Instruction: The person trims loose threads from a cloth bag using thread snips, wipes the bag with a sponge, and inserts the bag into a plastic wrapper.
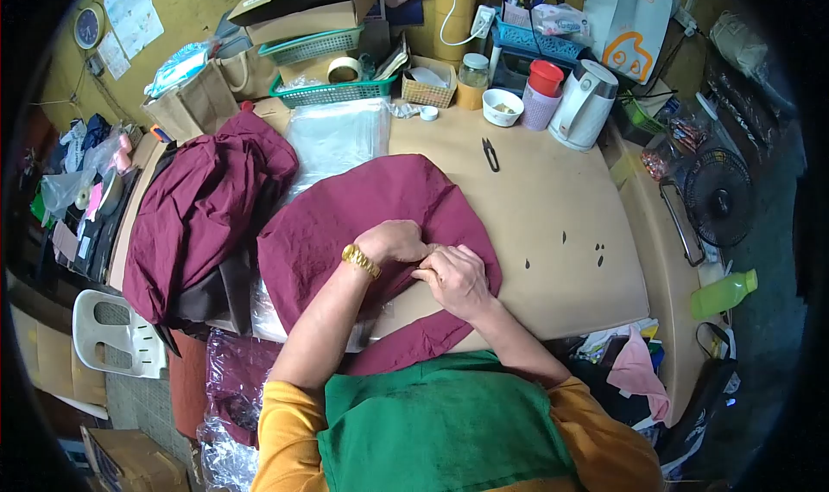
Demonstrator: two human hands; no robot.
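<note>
A maroon cloth piece (345, 200) lies spread over the table in front of me, with one end trailing over the near edge by the green apron. My left hand (395, 240), with a gold watch at the wrist, is bent down on the cloth, closed, its fingertips partly hidden. Right against it, my right hand (456, 278) is closed with thumb and fingers pinching the cloth. The two hands touch at the fingertips. Small black thread snips (490, 155) rest on the tabletop beyond the cloth.
A heap of maroon and dark cloth (203, 207) lies at left, beside clear plastic bags (337, 133). Along the back stand a green basket (332, 93), a glass jar (473, 79), a white bowl (503, 107) and a white kettle (585, 103). Small dark bits (599, 260) dot the right side.
</note>
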